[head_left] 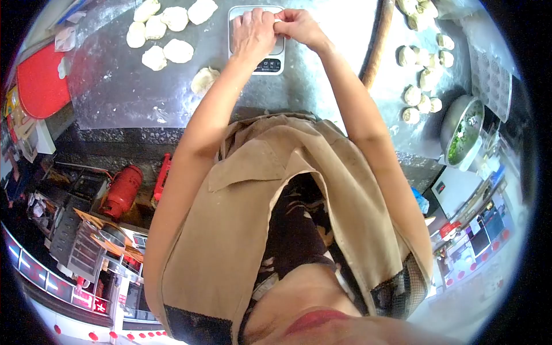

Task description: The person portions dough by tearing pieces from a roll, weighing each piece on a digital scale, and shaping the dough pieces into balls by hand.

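Note:
A white digital kitchen scale (268, 66) lies on the grey worktop, its dark display facing me. My left hand (253, 34) reaches over the scale with curled fingers, mostly hiding the plate. Beside it, my right hand (302, 29) is closed in a pinch at the scale's right edge. A small bit of pale dough (279, 22) shows between the two hands; the rest is covered by fingers. Several flattened dough pieces (175, 19) sit to the left of the scale. A single dough piece (204, 80) lies close to my left forearm.
A wooden rolling pin (379, 43) lies right of my right arm. Beyond it are several small dough rolls (413, 95), a metal bowl (472, 109) with chopped greens and a dimpled tray (493, 72). A red board (43, 80) is at left; a red gas cylinder (122, 191) stands below.

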{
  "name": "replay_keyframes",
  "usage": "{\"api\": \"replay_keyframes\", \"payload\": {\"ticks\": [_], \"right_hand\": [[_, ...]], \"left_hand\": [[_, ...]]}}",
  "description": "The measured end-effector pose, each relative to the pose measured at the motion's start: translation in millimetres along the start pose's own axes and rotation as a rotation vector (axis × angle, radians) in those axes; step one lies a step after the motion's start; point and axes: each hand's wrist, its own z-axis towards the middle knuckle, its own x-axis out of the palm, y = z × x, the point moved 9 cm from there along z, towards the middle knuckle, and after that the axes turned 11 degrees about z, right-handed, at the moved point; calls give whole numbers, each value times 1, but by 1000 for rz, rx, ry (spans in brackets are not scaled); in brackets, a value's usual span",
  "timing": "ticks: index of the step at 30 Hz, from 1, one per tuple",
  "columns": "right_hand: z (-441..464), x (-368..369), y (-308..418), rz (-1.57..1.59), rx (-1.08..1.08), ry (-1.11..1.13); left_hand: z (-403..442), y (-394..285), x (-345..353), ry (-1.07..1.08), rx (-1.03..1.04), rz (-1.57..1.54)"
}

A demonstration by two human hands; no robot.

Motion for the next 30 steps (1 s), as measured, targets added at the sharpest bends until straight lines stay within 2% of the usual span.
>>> {"api": "replay_keyframes", "payload": {"ticks": [1,4,5,7,9,10,11,13,14,15,16,18,20,21,23,24,27,30], "right_hand": [[-2,-4,-1,1,-1,-3],[-21,8,-4,553,135,289],[-26,-2,1,549,130,290],[-42,-34,30,701,-63,270],[-53,-98,36,539,-275,-170],[-68,-117,34,222,-240,-358],[-77,-128,31,-29,-180,-456],[-81,-131,24,-305,-145,-473],[-59,-144,-11,-170,-183,-419],[-54,-144,-13,-370,-192,-433],[-55,-137,-8,-445,-192,-471],[-51,-125,-11,-513,-195,-497],[-40,-112,-19,-733,-326,-537],[-38,-107,-22,-731,-327,-522],[-42,-100,-19,-1108,-307,-703],[-54,-89,-1,-1125,-242,-698],[-42,-106,-24,-943,-213,-719],[-42,-111,-26,-929,-202,-683]], "left_hand": [[1,-1,3,0,20,36],[5,-2,8,54,65,150],[5,0,5,48,65,151],[2,2,-4,44,47,60],[-4,1,-17,-4,46,-18],[-11,0,-35,-103,26,-70],[-19,0,-53,-201,7,-122],[-36,4,-71,-165,-55,-200],[-48,12,-79,-263,-80,-264],[-62,22,-86,-359,-108,-327],[-78,27,-87,-361,-112,-325],[-111,41,-83,-270,-167,-350],[-142,50,-85,-220,-203,-343],[-156,55,-84,-168,-233,-345],[-179,59,-86,-128,-263,-354],[-190,62,-86,-133,-274,-351],[-213,66,-79,-154,-298,-364],[-221,66,-73,-168,-358,-409]]}}
